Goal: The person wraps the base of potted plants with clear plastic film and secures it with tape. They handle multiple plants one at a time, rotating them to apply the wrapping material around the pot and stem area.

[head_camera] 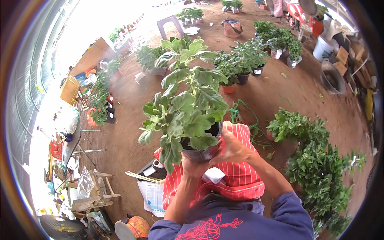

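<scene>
A leafy green potted plant in a dark plastic pot is held up in front of me, above my lap. My left hand supports the pot from below on its left side. My right hand wraps the pot's right side, fingers against its wall. Foliage hides part of the pot's rim and soil. Under the hands lies a red striped cloth over my lap, with a crumpled white paper on it.
Left of my lap are a newspaper, thin wooden sticks and a roll of tape. Dense leafy plants stand at the right. Potted plants are ahead, beyond a green cord. A wooden stool is at lower left.
</scene>
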Tool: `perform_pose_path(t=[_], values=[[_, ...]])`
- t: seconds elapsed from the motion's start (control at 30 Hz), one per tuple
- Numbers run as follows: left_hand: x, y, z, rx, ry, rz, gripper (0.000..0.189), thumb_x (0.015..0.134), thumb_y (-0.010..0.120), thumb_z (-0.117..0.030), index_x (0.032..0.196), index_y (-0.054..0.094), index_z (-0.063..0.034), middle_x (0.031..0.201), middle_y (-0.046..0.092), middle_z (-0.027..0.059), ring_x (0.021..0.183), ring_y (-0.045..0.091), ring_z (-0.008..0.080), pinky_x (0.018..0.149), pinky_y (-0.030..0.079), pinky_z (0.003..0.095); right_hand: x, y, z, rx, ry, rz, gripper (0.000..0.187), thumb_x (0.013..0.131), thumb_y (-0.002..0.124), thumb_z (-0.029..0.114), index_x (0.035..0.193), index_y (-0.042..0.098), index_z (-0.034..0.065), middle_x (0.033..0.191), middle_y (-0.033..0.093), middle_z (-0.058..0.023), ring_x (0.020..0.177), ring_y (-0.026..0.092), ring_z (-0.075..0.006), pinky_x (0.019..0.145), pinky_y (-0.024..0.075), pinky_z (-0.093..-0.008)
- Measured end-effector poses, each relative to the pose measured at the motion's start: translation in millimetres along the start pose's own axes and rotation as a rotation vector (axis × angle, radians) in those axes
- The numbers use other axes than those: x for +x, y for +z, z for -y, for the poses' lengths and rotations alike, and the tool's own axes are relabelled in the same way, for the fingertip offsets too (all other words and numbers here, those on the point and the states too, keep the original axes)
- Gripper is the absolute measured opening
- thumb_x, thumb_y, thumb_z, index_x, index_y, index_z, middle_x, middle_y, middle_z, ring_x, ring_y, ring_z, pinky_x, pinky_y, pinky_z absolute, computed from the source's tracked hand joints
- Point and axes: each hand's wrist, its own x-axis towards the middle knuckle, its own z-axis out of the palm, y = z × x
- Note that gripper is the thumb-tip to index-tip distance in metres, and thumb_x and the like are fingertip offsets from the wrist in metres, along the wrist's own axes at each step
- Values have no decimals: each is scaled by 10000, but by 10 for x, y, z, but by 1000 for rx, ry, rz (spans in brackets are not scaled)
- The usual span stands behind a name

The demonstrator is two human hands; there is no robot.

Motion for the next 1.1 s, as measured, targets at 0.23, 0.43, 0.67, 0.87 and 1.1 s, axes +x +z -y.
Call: perform_pose_path(t=[0.23, 0.43, 0.67, 0.87, 1.1], values=[[-101, -64, -55, 340, 24, -12, 609, 1112, 453, -482, 1596, 472, -113, 1633, 497, 160, 1487, 483, 381, 1217, 434, 578, 54, 390, -234, 468, -61, -199, 1333, 608, 1046, 125, 1641, 209, 31, 1566, 478, -162, 1490, 445, -303, 1250, 386, -454], [-195, -121, -208, 693, 207, -363, 588, 1137, 425, -462, 1596, 432, -95, 1660, 471, 139, 1536, 436, 332, 1276, 360, 531, -33, 396, -240, 468, 42, -267, 1145, 623, 1045, 132, 1556, 393, 3, 1484, 579, -144, 1397, 543, -268, 1202, 438, -442], [-362, -63, -464, 1473, 475, -74, 896, 953, 796, -446, 1605, 361, -12, 1523, 545, 133, 1429, 514, 259, 1215, 390, 439, -45, 557, -281, 433, -3, -368, 1132, 624, 1043, 127, 1536, 388, -8, 1451, 572, -142, 1371, 554, -270, 1177, 467, -431], [-295, -441, -696, 1377, 386, -38, 865, 861, 934, -391, 1525, 505, -40, 1514, 541, 102, 1402, 511, 267, 1188, 428, 448, -26, 585, -380, 390, 19, -281, 1152, 614, 1043, 121, 1546, 375, 6, 1474, 541, -142, 1393, 531, -277, 1198, 441, -438], [-345, -444, -477, 1411, 507, -160, 721, 896, 882, -203, 1466, 485, -11, 1353, 662, 98, 1255, 641, 213, 1127, 495, 403, 3, 389, -406, 220, 23, -205, 1104, 600, 1045, 105, 1513, 432, 5, 1463, 561, -135, 1386, 538, -269, 1196, 443, -437]])
